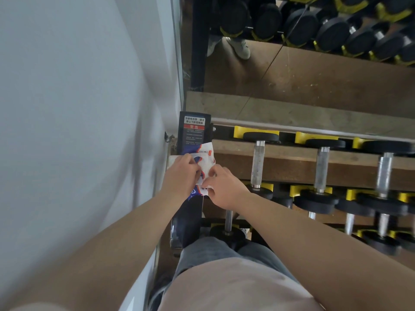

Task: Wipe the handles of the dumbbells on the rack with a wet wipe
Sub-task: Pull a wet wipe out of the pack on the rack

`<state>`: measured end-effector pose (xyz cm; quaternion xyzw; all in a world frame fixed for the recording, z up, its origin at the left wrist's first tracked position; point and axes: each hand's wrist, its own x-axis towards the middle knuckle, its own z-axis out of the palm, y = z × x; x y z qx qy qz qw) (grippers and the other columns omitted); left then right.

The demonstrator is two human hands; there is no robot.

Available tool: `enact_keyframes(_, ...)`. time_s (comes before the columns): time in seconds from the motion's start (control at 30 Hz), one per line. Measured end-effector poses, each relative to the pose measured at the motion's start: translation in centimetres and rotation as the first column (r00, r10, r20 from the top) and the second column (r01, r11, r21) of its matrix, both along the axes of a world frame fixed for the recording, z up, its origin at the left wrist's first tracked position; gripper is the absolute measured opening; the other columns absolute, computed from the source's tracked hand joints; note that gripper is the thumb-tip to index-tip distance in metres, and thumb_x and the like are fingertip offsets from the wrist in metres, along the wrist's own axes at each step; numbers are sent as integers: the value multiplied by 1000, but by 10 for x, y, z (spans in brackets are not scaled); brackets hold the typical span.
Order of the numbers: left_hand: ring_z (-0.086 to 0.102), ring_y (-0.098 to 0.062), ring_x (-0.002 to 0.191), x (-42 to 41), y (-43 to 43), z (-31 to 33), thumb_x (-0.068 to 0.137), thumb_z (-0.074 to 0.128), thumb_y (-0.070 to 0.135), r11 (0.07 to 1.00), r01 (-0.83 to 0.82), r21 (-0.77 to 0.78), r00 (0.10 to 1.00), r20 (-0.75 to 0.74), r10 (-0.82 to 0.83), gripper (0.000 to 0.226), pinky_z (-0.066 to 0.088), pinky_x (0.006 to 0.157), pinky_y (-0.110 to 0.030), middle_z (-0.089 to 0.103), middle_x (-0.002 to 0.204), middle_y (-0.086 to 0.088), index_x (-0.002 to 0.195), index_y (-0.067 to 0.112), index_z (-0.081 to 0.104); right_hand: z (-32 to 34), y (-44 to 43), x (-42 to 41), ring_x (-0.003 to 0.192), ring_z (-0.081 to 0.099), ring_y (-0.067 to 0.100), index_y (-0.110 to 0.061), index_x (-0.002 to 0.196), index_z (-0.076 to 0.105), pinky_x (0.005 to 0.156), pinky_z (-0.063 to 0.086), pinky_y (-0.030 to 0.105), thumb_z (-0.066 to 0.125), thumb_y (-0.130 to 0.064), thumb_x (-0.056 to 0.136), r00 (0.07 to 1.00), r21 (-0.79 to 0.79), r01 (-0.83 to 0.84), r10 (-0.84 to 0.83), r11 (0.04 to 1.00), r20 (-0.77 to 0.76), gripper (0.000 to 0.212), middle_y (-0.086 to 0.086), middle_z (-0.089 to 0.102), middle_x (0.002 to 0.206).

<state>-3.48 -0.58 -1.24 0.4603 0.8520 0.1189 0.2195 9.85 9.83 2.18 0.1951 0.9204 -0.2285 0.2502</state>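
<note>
In the head view the person stands at the left end of the rack (286, 136), both hands meeting over a wipe packet (205, 157) held just in front of the rack's black end post (193, 131). The left hand (182, 173) wraps the packet from the wall side, fingers curled over its printed face. The right hand (222, 187) pinches at the packet's near edge, thumb and fingertips closed tight; whether they hold a wipe or only the flap cannot be told. The dumbbells (260, 136) lie in a row to the right in yellow cradles (239, 131), and their metal handles (258, 164) look untouched, the nearest just beside the right hand. The likeliest trouble is at the packet: a sharp tug could drag out a clump of wipes or tear one, and if the left hand's hold loosens, the packet could drop into the gap between post and wall (89, 108). Later, a thin wet sheet may snag on a rough handle, and hard rubbing could roll a dumbbell in its cradle.
</note>
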Motion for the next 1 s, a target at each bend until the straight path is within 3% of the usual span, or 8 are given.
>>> enact_keyframes(0.27, 43, -22, 137, -2, 3, -8, 103, 58, 38, 954, 205, -218, 960, -147, -240, 48, 26, 121, -31, 51, 148, -1, 145, 19, 47, 0, 0, -2, 126, 42, 24, -35, 134, 62, 110, 41, 35, 48, -31, 105, 1000, -18, 7, -7, 1000, 9, 32, 1, 40, 141)
enact_keyframes(0.4, 46, -20, 136, -6, 0, -5, 101, 61, 36, 983, 126, -130, 992, -16, -129, 52, 29, 119, -25, 49, 148, -2, 146, 17, 45, 0, 2, -3, 126, 42, 25, -37, 130, 63, 111, 43, 37, 50, -31, 104, 1000, -20, 13, -13, 1000, 13, 30, 0, 40, 140)
enact_keyframes(0.5, 56, -17, 119, -10, -1, 1, 101, 62, 31, 997, -15, -78, 984, 176, 28, 44, 41, 102, -14, 54, 137, -3, 139, 13, 49, 0, 2, -5, 128, 40, 27, -37, 131, 62, 112, 42, 39, 50, -32, 104, 1000, -24, 3, -3, 1000, 28, 30, 1, 39, 142)
enact_keyframes(0.63, 63, -15, 101, -14, 4, 12, 108, 40, 37, 944, -320, 81, 901, 335, 276, 25, 52, 88, -22, 60, 115, 1, 120, 17, 49, 0, 2, -4, 129, 40, 27, -38, 134, 59, 113, 41, 40, 50, -32, 104, 999, -44, 7, -4, 999, 54, 32, 2, 36, 144)
enact_keyframes(0.73, 66, -15, 99, -20, 13, 24, 109, 29, 43, 771, -606, 197, 731, 519, 442, 24, 61, 90, -41, 59, 104, 5, 114, 24, 43, 0, 3, -4, 130, 41, 28, -39, 136, 58, 114, 41, 41, 51, -31, 103, 998, -61, 19, -15, 998, 67, 34, 2, 35, 145)
enact_keyframes(0.8, 66, -18, 98, -25, 19, 37, 109, 31, 43, 639, -747, 181, 583, 640, 500, 21, 61, 85, -41, 56, 99, 6, 112, 25, 41, 1, 3, -5, 132, 40, 28, -38, 138, 56, 114, 41, 41, 51, -31, 104, 997, -55, 4, 0, 998, 76, 35, 3, 34, 147)
enact_keyframes(0.87, 69, -24, 97, -30, 22, 42, 106, 34, 47, 618, -779, 108, 509, 685, 521, 23, 59, 74, -37, 57, 98, 6, 110, 25, 42, 1, 4, -5, 133, 40, 28, -37, 139, 55, 114, 42, 41, 50, -32, 105, 997, -43, -8, 12, 999, 81, 35, 3, 35, 148)
enact_keyframes(1.0, 66, -18, 101, -26, 11, 24, 106, 49, 43, 894, -443, -60, 794, 436, 423, 26, 47, 70, -19, 65, 112, 7, 119, 22, 55, 2, 3, -6, 128, 45, 27, -37, 138, 56, 110, 46, 40, 51, -35, 104, 996, -39, 6, -3, 999, 86, 34, 3, 35, 146)
